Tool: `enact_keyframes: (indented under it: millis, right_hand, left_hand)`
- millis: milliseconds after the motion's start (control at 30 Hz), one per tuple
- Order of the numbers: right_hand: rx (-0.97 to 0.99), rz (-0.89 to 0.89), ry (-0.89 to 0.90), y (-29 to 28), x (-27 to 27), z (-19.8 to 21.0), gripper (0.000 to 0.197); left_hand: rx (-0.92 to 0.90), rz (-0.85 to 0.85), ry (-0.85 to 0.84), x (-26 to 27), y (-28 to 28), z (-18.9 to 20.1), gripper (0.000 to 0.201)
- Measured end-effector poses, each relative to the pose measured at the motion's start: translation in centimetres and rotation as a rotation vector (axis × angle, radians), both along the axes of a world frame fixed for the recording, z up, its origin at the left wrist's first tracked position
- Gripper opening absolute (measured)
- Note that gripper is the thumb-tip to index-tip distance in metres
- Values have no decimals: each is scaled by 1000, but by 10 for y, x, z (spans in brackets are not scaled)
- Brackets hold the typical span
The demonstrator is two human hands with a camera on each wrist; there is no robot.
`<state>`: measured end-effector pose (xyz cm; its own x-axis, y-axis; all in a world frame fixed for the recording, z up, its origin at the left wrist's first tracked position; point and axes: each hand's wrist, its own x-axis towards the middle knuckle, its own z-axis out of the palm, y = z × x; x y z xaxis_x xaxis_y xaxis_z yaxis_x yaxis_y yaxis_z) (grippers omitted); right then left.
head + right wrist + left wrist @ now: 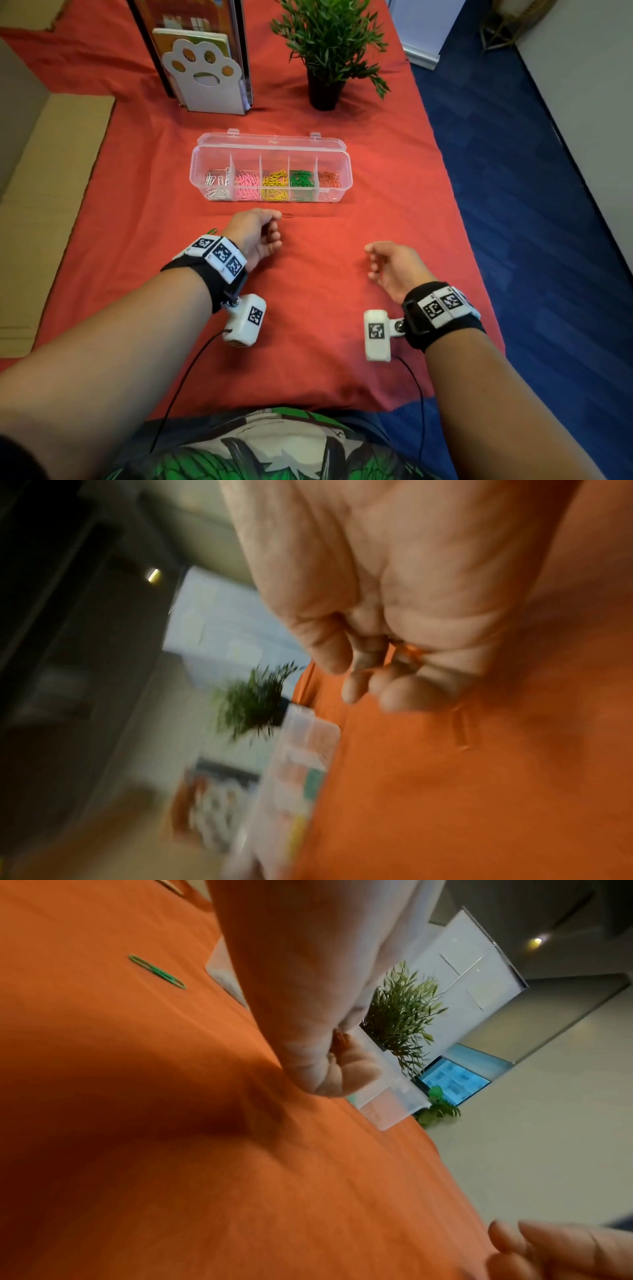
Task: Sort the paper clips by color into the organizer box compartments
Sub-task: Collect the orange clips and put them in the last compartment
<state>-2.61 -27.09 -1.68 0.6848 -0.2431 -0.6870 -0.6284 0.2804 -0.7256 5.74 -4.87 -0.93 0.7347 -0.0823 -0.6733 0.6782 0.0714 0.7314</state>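
paper clips are already kept apart by color in the organizer box, so each color has its own room: white, pink, yellow, green, orange. one orange clip is seen at the fingertips of the left hand, near the front of the box; it looks pinched, likely to be carried to the orange room. a green clip is left on the red cloth beside the left wrist. the right hand is held loosely curled; something orange seems tucked in it, but this cannot be told for sure.
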Motion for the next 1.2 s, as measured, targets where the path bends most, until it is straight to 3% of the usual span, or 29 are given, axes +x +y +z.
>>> enact_keyframes:
  millis: [67, 133, 167, 233, 367, 533, 667, 733, 800, 933, 1000, 1067, 1200]
  right_hand:
    - [-528, 382, 15, 2, -3, -8, 23]
    - [-939, 660, -3, 8, -9, -14, 10]
    - [-1037, 717, -6, 11, -13, -17, 13]
    - [-1160, 787, 27, 17, -21, -23, 24]
    - [-1325, 846, 33, 25, -30, -24, 22]
    - [-1191, 912, 66, 26, -26, -15, 25]
    - [-1093, 962, 13, 31, -21, -14, 25]
    - [-899, 846, 14, 31, -12, -11, 19]
    - [-624, 665, 14, 30, -4, -2, 21]
    - [186, -8, 14, 22, 10, 19, 23]
    - [398, -138, 58, 11, 18, 25, 20]
    - [475, -197, 80, 2, 24, 28, 19]
    - [385, -210, 64, -8, 29, 32, 23]
  left_hand:
    - [267, -163, -174, 4, -5, -3, 19]
    - [692, -445, -467, 5, -9, -5, 17]
    - [847, -552, -579, 5, -10, -8, 23]
    - [992, -658, -692, 7, -11, -13, 30]
    - [1074, -693, -700, 10, -14, -24, 23]
    - [1085, -749, -646, 12, -18, -25, 16]
    - [1055, -695, -670, 15, -20, -25, 24]
    - [1066, -703, -683, 16, -20, -25, 31]
    - [1074, -722, -686, 16, -19, -27, 24]
    - [1046, -734, -583, 9, -21, -30, 16]
    - [955, -691, -508, 7, -23, -28, 14]
    - [757, -583, -395, 8, -29, -16, 9]
    - [188, -226, -193, 29, -61, 27, 15]
